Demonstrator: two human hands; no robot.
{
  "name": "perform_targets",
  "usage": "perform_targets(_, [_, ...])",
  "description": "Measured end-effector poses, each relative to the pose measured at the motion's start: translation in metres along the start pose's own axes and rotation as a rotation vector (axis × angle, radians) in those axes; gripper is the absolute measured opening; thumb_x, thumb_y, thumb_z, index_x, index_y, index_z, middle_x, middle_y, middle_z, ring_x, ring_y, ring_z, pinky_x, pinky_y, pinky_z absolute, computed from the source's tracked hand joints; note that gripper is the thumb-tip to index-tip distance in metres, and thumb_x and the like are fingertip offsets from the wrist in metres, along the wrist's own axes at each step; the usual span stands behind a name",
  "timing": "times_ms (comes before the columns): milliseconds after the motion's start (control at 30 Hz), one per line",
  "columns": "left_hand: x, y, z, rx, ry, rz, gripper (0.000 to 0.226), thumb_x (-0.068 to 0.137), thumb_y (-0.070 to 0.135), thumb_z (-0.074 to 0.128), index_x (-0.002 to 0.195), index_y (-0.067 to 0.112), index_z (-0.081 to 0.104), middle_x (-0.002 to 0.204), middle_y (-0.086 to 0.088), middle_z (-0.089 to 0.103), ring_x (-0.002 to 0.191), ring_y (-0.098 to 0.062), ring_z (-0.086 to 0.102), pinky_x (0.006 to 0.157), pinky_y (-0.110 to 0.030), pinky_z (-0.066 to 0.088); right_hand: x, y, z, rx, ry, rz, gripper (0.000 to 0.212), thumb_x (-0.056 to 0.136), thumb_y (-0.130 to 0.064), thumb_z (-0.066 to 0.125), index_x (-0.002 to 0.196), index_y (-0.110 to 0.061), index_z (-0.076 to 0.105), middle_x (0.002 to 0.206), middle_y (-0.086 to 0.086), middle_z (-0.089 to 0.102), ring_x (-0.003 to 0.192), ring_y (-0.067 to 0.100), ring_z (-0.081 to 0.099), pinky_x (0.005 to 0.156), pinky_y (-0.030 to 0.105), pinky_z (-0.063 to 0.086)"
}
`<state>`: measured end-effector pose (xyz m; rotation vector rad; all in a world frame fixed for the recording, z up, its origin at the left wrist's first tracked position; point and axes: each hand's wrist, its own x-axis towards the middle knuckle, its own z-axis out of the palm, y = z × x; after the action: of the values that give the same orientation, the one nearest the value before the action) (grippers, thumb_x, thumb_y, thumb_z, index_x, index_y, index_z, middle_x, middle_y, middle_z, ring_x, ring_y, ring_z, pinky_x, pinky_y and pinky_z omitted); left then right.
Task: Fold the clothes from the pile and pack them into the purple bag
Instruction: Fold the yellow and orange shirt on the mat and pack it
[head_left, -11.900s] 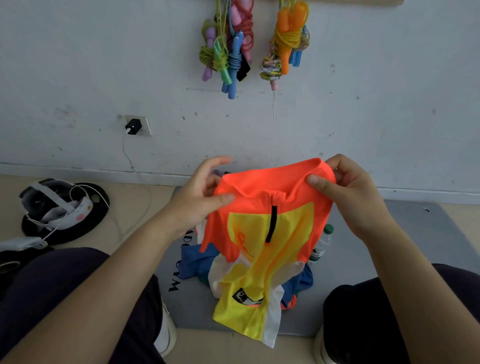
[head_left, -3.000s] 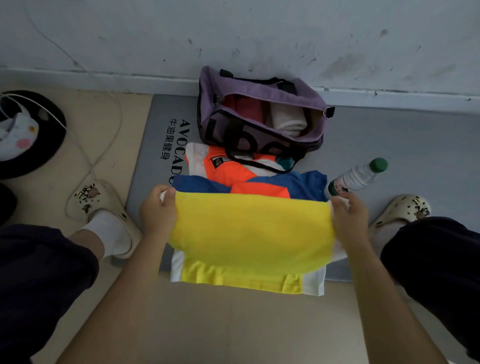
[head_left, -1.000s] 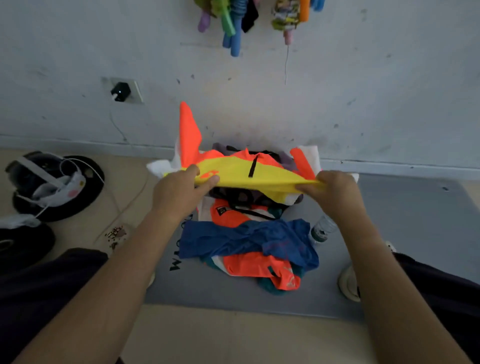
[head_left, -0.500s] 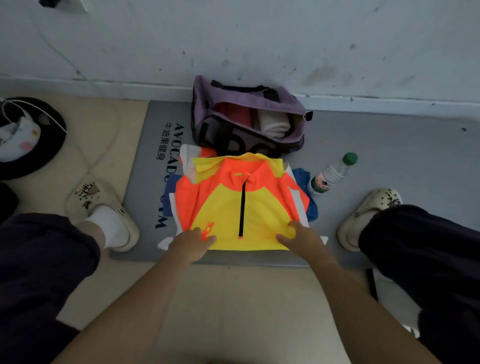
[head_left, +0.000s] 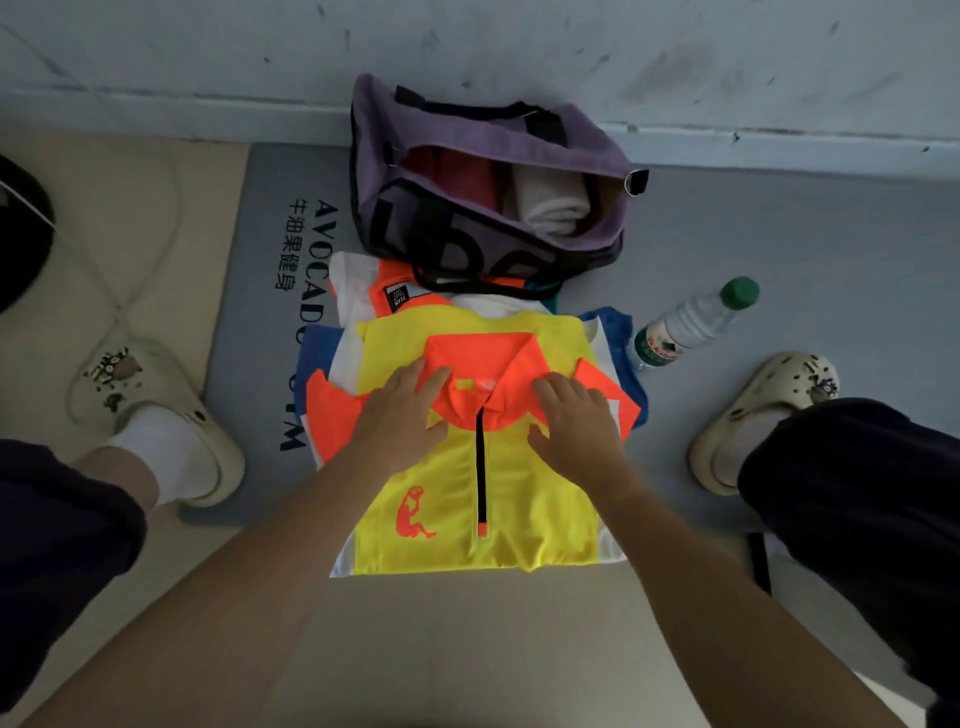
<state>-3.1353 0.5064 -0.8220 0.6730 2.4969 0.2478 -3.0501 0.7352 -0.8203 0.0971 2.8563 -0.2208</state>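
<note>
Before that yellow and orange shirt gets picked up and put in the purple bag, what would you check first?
1. Shirt folded compact: ok. The yellow and orange shirt lies as a flat rectangle, collar up.
2. Both hands placed on it: ok. Left hand and right hand press flat beside the collar.
3. Grip taken for lifting: not ok. Fingers straight, nothing pinched.
4. Purple bag open: ok.
5. Room left inside: cannot tell. Folded items already fill part of it.
6. Water bottle clear of the path: ok, off to the right.
</note>
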Motion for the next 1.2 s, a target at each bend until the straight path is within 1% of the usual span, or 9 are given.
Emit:
perform_targets(167, [0.005, -0.021, 0.016, -0.023, -0.086, -0.104, 0.078, 0.096, 0.049, 0.050, 0.156, 0.038, 0.002, 0.164, -0.013, 0.011, 0.149, -0.031, 0.019, 0.115, -0.048, 0.027, -0.011, 0.048, 0.002, -0.076, 0.010, 0.683, 0.029, 0.092, -0.008, 0.038, 0.118, -0.003, 0.049, 0.120, 0.020, 0.054, 0.109, 0.036, 0.052, 0.094, 0.046, 0.038])
perform_targets(233, [0.009, -0.022, 0.019, -0.057, 0.006, -0.099, 0.079, 0.095, 0.051, 0.052, 0.156, 0.036, 0.005, 0.159, -0.013, 0.026, 0.143, -0.031, 0.031, 0.111, -0.049, 0.030, -0.011, 0.057, 0.000, -0.053, 0.079, 0.780, 0.034, 0.090, -0.004, 0.038, 0.122, 0.002, 0.047, 0.126, 0.027, 0.049, 0.115, 0.041, 0.048, 0.097, 0.051, 0.037])
perform_targets(400, [0.022, -0.022, 0.014, -0.186, 0.181, -0.216, 0.067, 0.087, 0.058, 0.059, 0.139, 0.019, 0.041, 0.116, -0.004, 0.062, 0.107, -0.027, 0.059, 0.095, -0.047, 0.043, 0.014, 0.034, -0.008, 0.371, 0.126, 0.289, 0.031, 0.090, -0.016, 0.061, 0.117, -0.002, 0.062, 0.115, 0.016, 0.062, 0.104, 0.036, 0.059, 0.089, 0.047, 0.044])
perform_targets(500, [0.027, -0.029, 0.011, -0.220, 0.117, -0.274, 0.046, 0.086, 0.063, 0.058, 0.097, 0.017, 0.057, 0.086, 0.003, 0.057, 0.084, -0.021, 0.056, 0.084, -0.041, 0.043, 0.028, 0.016, -0.007, 0.505, 0.038, 0.296, 0.048, 0.085, -0.042, 0.070, 0.122, -0.012, 0.060, 0.117, 0.005, 0.061, 0.109, 0.024, 0.055, 0.096, 0.045, 0.041])
perform_targets(600, [0.027, -0.041, 0.009, -0.428, 0.069, -0.283, 0.040, 0.089, 0.051, 0.063, 0.072, 0.020, 0.046, 0.069, 0.006, 0.045, 0.068, -0.016, 0.047, 0.062, -0.032, 0.034, 0.038, 0.020, -0.005, 0.442, -0.063, 0.357, 0.046, 0.084, -0.048, 0.069, 0.117, -0.016, 0.062, 0.112, 0.002, 0.062, 0.109, 0.024, 0.055, 0.096, 0.043, 0.039])
perform_targets(700, [0.027, -0.053, 0.007, -0.624, 0.068, -0.255, 0.028, 0.095, 0.036, 0.062, 0.073, 0.021, 0.053, 0.062, 0.010, 0.045, 0.062, -0.010, 0.046, 0.054, -0.025, 0.031, 0.042, 0.034, -0.008, 0.596, -0.111, 0.357, 0.026, 0.088, -0.038, 0.068, 0.095, -0.012, 0.067, 0.089, -0.001, 0.058, 0.090, 0.022, 0.056, 0.083, 0.035, 0.043])
perform_targets(833, [0.032, -0.056, -0.004, -0.735, 0.238, -0.202, 0.027, 0.097, 0.035, 0.059, 0.076, 0.019, 0.057, 0.052, 0.014, 0.044, 0.049, -0.001, 0.040, 0.048, -0.016, 0.030, 0.049, 0.045, -0.018, 0.809, 0.051, 0.326, 0.022, 0.091, -0.026, 0.066, 0.075, -0.013, 0.056, 0.063, -0.008, 0.046, 0.060, 0.008, 0.042, 0.052, 0.017, 0.031])
perform_targets(1033, [0.046, -0.057, -0.001, -0.552, 0.202, -0.284, 0.015, 0.099, 0.033, 0.055, 0.096, 0.019, 0.061, 0.065, 0.004, 0.051, 0.063, -0.018, 0.050, 0.055, -0.030, 0.033, 0.071, 0.043, -0.006, 0.701, -0.077, 0.356, 0.011, 0.093, -0.024, 0.061, 0.089, -0.013, 0.062, 0.078, -0.003, 0.057, 0.077, 0.018, 0.053, 0.061, 0.027, 0.038])
perform_targets(1200, [0.039, -0.040, -0.002, -0.290, 0.377, -0.300, 0.015, 0.100, 0.026, 0.052, 0.099, 0.013, 0.059, 0.075, 0.001, 0.057, 0.079, -0.030, 0.059, 0.065, -0.038, 0.041, 0.071, 0.047, -0.002, 0.744, 0.015, 0.380, 0.016, 0.090, -0.033, 0.066, 0.095, -0.018, 0.066, 0.081, -0.004, 0.063, 0.074, 0.013, 0.055, 0.059, 0.019, 0.037])
